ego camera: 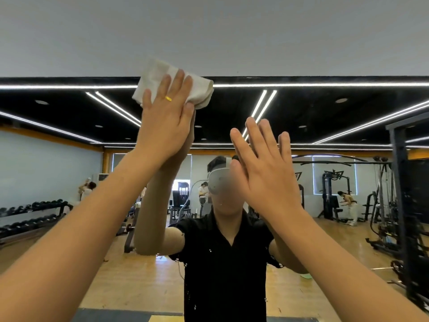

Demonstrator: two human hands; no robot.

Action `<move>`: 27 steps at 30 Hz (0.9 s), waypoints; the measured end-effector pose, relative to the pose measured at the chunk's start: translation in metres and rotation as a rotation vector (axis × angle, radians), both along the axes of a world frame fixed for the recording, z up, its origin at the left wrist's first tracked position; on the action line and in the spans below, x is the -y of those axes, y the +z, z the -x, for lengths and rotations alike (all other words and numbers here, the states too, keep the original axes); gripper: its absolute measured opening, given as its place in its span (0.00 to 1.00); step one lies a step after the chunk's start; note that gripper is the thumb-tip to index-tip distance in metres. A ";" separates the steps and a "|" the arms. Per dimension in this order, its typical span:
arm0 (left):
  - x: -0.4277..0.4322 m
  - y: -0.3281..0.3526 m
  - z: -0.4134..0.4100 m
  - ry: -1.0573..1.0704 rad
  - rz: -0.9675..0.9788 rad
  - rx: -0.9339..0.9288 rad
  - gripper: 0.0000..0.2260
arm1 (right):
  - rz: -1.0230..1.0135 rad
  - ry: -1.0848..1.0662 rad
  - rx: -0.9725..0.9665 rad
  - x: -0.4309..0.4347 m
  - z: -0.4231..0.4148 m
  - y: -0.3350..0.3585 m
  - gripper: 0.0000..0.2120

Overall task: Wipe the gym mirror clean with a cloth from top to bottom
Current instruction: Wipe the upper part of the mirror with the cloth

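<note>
1. Two bare hands were up at the mirror (325,112), a big flat sheet of shiny glass with a straight top edge.
2. The cloth (160,73) was white and soft. It was folded into a fat, rough rectangle with crumpled edges.
3. It lay flat against the mirror right at the top edge. One corner poked up past that edge onto the plain gray wall (209,31).
4. The cloth's long side slanted from high on the left to low on the right.
5. The left hand (166,122) pressed on the cloth with straight, flat fingers and did not curl round it. A thin gold ring (168,98) sat on one finger.
6. The right hand (262,173) was open too, with its fingers straight and pointing up and its palm facing the mirror. It was lower on the glass than the cloth and off to the right, and it held nothing. I could not tell if it touched the glass.
7. Inside the mirror were a black shirt (222,263), a smooth wooden floor (139,275) and long white light strips (325,85).
</note>
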State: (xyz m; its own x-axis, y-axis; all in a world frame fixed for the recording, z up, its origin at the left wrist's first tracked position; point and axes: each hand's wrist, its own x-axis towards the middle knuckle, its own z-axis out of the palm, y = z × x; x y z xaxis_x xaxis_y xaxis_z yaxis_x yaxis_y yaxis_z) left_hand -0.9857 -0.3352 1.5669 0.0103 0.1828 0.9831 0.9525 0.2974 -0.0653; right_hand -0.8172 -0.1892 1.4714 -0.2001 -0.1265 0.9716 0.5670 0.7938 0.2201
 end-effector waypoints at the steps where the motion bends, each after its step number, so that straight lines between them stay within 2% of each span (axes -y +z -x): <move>1: 0.000 -0.007 0.000 -0.012 0.005 0.001 0.24 | -0.001 -0.004 0.001 0.000 0.000 0.000 0.28; 10: 0.015 -0.142 0.015 -0.022 0.107 -0.028 0.25 | 0.024 -0.024 0.036 0.001 -0.001 0.000 0.29; 13: 0.011 -0.120 0.014 -0.008 0.093 -0.033 0.25 | 0.019 -0.037 0.036 0.000 0.000 0.000 0.29; 21: -0.012 0.001 -0.015 0.035 0.102 -0.063 0.26 | -0.004 -0.007 0.009 -0.002 0.001 -0.001 0.29; 24: -0.011 0.001 -0.012 0.044 0.122 -0.102 0.26 | -0.002 0.002 0.007 -0.002 0.000 0.000 0.29; 27: -0.002 -0.038 -0.002 -0.012 0.125 -0.100 0.27 | 0.010 0.005 0.018 -0.001 0.000 0.000 0.29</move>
